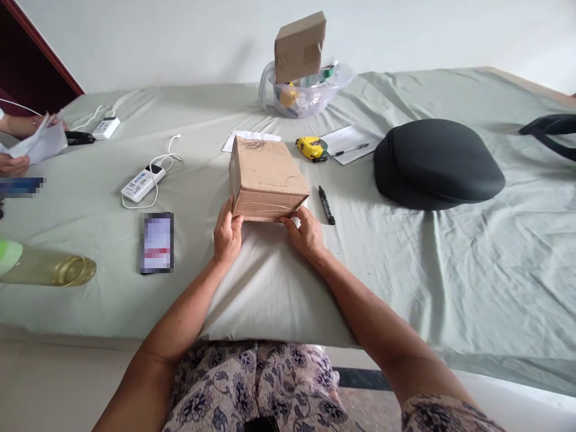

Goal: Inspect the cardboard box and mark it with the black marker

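A brown cardboard box [270,171] with dark scribbles and curved pen lines on its top stands in front of me on the cloth-covered table. My left hand [227,234] grips its near left bottom corner, thumb on the front face. At the near right bottom corner, my right hand [307,233] holds the box the same way. The fingers behind and under the cardboard are hidden. Just right of the box lies a black marker [326,205]. Behind it are a yellow tape measure [311,147] and a white paper [351,144] with a pen on it.
A clear plastic basin [310,99] at the back holds another cardboard box [300,48]. A black case [438,163] sits on the right. Leftward lie a phone [157,243], a white power bank [143,183] and a bottle [54,267]. Another person's hands [15,162] hold papers at far left.
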`<state>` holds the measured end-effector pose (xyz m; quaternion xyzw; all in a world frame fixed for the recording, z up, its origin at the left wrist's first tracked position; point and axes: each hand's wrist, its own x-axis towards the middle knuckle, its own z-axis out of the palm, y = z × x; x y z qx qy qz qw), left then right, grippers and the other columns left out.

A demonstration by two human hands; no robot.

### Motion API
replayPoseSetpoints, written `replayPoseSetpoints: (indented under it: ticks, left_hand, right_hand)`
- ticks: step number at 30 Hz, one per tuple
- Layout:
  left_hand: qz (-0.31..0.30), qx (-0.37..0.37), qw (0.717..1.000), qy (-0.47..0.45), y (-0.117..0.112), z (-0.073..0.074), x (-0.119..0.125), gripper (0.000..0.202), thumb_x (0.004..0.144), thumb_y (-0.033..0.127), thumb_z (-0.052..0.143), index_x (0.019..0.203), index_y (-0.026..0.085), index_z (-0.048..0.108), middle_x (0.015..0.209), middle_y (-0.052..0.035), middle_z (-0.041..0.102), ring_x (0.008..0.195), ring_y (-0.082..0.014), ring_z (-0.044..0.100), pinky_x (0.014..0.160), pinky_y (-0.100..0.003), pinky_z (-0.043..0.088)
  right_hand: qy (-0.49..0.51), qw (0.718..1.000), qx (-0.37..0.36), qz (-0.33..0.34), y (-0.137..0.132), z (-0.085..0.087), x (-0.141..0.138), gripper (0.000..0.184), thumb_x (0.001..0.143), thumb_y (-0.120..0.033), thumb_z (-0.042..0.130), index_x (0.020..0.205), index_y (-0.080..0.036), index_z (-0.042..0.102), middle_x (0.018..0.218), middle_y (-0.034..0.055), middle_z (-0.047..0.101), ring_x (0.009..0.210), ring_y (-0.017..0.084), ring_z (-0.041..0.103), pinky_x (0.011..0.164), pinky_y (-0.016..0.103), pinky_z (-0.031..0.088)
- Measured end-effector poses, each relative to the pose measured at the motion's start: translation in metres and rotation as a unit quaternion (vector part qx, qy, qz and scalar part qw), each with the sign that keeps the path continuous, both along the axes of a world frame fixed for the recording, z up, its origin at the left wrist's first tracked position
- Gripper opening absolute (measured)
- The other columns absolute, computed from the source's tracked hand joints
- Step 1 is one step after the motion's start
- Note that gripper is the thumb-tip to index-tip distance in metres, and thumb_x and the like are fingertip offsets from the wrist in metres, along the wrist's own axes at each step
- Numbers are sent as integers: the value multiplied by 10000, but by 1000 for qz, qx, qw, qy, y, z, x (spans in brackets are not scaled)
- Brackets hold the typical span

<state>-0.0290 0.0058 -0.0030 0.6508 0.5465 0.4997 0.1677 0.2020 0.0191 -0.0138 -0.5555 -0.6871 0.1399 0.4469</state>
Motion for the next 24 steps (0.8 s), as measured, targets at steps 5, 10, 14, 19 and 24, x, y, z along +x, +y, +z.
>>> replayPoseSetpoints:
  ticks: [5, 10, 14, 19, 24]
  left_hand:
    - [6, -102, 994, -33, -6, 8, 3, 451, 1051, 456, 499, 1412, 197, 572, 1045, -121, 806, 983, -283, 773, 854, -360, 599]
    - [-39, -124, 981, -143, -7, 12, 8, 512, 1046, 470, 493, 1463, 173, 513, 926, -79, 808, 817, -236, 792, 794, -341, 620]
    - [-78, -122, 963, -226, -8, 15, 13, 695, 996, 560, 540, 1526, 124, 431, 879, -72, 791, 781, -231, 801, 726, -324, 635]
    - [-111, -141, 952, -246, -12, 17, 18, 805, 946, 601, 610, 1563, 144, 369, 846, -60, 789, 769, -251, 804, 749, -363, 653]
    - [-141, -180, 939, -258, -11, 14, 18, 881, 863, 677, 694, 1518, 190, 362, 836, -56, 773, 758, -264, 798, 726, -383, 655]
  right_hand:
    - [-3, 1000, -1, -7, 0, 2, 0, 350, 915, -574, 547, 785, -253, 495, 805, 51, 680, 749, 220, 613, 712, 363, 499]
    - [2, 1000, -3, -4, 0, 1, 0, 477, 895, -712, 569, 793, -250, 512, 795, 58, 696, 769, 241, 658, 734, 396, 540]
    - [59, 997, 40, -27, -1, 6, 3, 648, 857, -822, 576, 1114, -227, 595, 946, 90, 725, 816, 245, 685, 791, 430, 584]
    - [103, 990, 97, -21, 0, 19, 13, 822, 910, -820, 478, 1484, -231, 482, 1286, 163, 641, 936, 239, 664, 843, 445, 598]
    - [94, 990, 95, -54, 1, 28, 16, 673, 951, -796, 409, 1236, -252, 685, 1079, 129, 677, 963, 273, 640, 868, 476, 570]
